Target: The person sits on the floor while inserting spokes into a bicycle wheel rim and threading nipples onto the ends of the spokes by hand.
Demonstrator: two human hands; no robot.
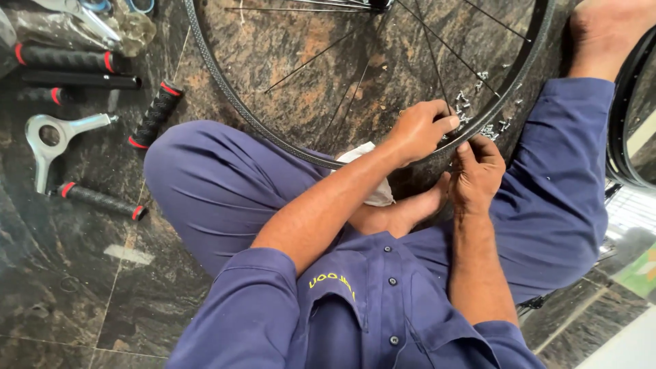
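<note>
The rim, black with thin spokes, lies on the stone floor, its far edge cut off above. The left hand pinches something too small to tell at the rim; the right hand grips the rim just beside. Small nipples lie scattered inside. Grips lie well apart.

wheel rim showing black, spokes silver | handlebar grips showing black with red ends | wrench shining silver | trousers and shirt showing blue-violet | floor showing dark brown marbled stone | cloth showing white
</note>
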